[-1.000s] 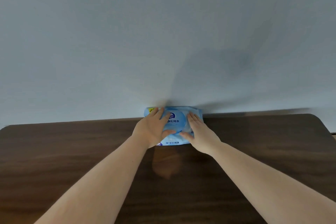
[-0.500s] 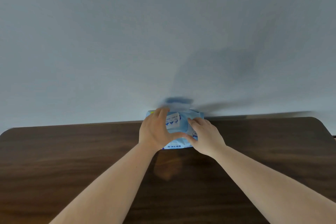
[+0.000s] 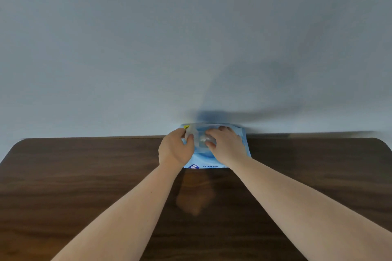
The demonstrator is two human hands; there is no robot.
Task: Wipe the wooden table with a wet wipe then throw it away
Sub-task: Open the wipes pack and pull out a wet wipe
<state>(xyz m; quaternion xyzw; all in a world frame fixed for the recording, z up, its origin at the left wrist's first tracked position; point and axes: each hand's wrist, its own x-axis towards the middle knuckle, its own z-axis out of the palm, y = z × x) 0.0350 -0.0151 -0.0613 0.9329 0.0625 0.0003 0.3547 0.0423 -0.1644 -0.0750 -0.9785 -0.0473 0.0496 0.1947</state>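
Note:
A light blue pack of wet wipes (image 3: 203, 160) lies on the dark wooden table (image 3: 84, 186) at its far edge, against the wall. My left hand (image 3: 175, 150) holds the pack's lifted clear flap (image 3: 191, 134) at the left of the opening. My right hand (image 3: 227, 144) rests on the pack, fingertips pinching a pale wipe (image 3: 204, 140) at the opening. Motion blur hides the exact grip.
A plain grey-blue wall (image 3: 191, 48) rises directly behind the table's far edge. The table's rounded far corners show at left and right. A lighter reflection (image 3: 194, 195) lies on the wood just in front of the pack.
The pack's flap has been peeled up and over to the left by my left hand. My right hand's fingers moved onto the opening and closed on a wipe.

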